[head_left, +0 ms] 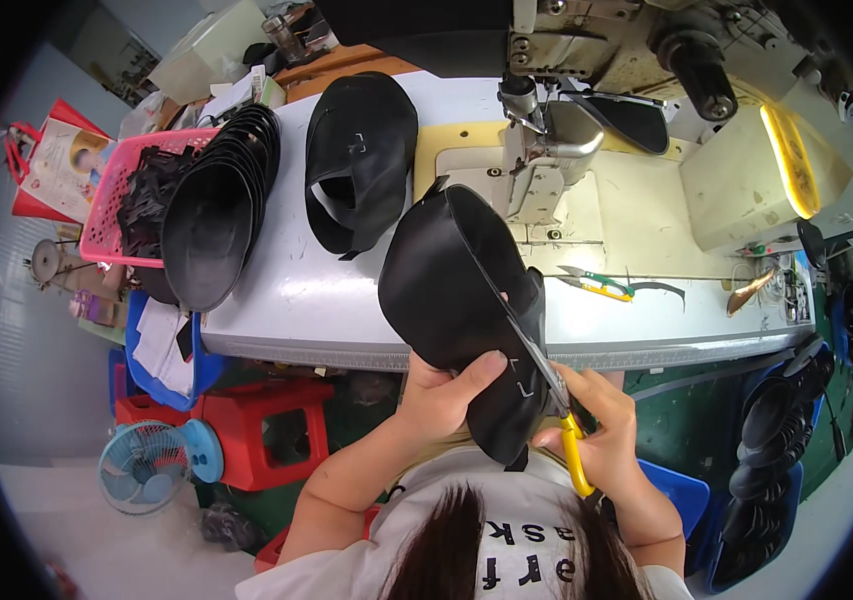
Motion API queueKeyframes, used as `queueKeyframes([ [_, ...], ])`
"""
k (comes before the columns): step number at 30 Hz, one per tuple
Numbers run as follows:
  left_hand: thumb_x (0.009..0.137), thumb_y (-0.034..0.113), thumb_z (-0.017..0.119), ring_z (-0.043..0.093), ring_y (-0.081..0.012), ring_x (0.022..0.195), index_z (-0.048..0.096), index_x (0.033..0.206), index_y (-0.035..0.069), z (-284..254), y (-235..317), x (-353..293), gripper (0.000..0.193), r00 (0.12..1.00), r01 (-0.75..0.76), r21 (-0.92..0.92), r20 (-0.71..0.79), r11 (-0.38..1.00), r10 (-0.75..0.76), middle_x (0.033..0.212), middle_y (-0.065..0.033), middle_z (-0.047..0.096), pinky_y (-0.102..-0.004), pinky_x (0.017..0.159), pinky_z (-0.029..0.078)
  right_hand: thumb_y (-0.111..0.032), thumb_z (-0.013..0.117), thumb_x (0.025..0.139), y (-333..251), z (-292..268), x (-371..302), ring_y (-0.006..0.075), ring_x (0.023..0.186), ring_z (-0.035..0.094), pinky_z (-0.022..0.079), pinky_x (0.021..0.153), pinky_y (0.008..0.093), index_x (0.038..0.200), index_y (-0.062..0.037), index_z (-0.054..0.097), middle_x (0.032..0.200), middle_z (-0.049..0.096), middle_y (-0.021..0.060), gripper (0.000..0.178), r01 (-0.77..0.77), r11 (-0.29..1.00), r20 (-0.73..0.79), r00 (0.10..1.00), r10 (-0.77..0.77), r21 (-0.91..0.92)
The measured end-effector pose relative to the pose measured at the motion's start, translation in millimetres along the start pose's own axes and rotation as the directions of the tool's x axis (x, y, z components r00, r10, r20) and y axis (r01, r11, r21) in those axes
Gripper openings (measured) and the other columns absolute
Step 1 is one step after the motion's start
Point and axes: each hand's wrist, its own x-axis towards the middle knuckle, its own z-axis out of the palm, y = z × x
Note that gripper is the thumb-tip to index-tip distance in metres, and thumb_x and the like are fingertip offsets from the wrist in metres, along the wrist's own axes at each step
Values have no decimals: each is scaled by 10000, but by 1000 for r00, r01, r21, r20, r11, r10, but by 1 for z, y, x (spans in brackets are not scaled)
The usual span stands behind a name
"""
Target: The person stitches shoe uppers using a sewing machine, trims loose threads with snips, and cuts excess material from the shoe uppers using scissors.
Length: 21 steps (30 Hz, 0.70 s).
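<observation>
Two hands work on a black cap piece [466, 300] held just in front of the white table [346, 300].

Left hand [441, 400] grips the piece's lower edge, fingers curled around it, thumb on top. Right hand [601, 430] is closed around yellow-handled scissors [556, 410], blades lying against the piece. Beyond it on the table lie a stack of black brims [216, 210], another cap piece [361, 160] and a sewing machine [566, 130].

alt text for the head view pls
A person's left hand holds a black curved cap piece while the right hand cuts it with yellow-handled scissors, at a white sewing-machine table bearing stacked black cap brims.
</observation>
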Motion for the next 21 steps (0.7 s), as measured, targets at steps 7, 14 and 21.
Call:
queueKeyframes([
  [7, 813, -42, 539, 540, -91, 896, 459, 1165, 18, 12, 2, 0, 366, 998, -49, 12, -29, 999, 49, 1009, -38, 564, -237, 799, 443, -321, 772, 593, 12, 4, -4, 110, 527, 365, 332, 480, 227, 1083, -22, 561, 628, 410, 27, 612, -26, 987, 23, 999, 23, 157],
  [14, 813, -31, 547, 534, -81, 878, 463, 1163, 22, 13, -1, -2, 364, 999, 6, 16, -51, 1000, -5, 1007, -29, 563, -233, 786, 441, -307, 772, 599, 5, -2, -4, 106, 529, 365, 339, 486, 220, 1091, -14, 553, 638, 425, 24, 613, -43, 999, -5, 999, 43, 10],
  [21, 818, -13, 553, 522, -72, 893, 470, 1159, 28, 11, -3, -4, 353, 999, 37, 71, 9, 997, -38, 1016, -22, 558, -227, 788, 433, -296, 776, 587, -4, 0, 1, 100, 522, 359, 338, 477, 216, 1107, -14, 547, 649, 415, 10, 635, 3, 999, -71, 997, -6, -44],
])
